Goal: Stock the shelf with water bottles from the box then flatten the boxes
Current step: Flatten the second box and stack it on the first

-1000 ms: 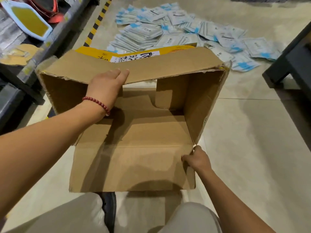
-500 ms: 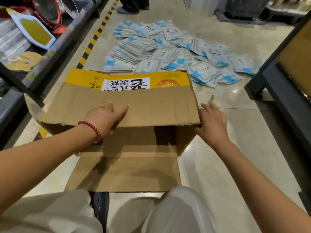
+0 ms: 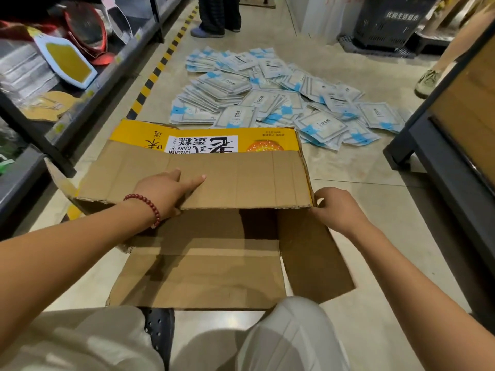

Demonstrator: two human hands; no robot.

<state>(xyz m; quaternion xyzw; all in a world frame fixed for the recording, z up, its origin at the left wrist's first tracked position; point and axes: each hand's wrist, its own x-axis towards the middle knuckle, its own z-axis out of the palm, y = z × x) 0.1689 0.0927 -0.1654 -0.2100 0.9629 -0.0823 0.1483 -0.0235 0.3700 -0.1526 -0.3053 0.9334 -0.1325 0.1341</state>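
While the cardboard box (image 3: 219, 204) lies half-collapsed on the floor (image 3: 375, 210) before the person's knees, the left hand (image 3: 163, 192) presses flat and open on its top panel and the right hand (image 3: 334, 210) pinches that panel's right corner.
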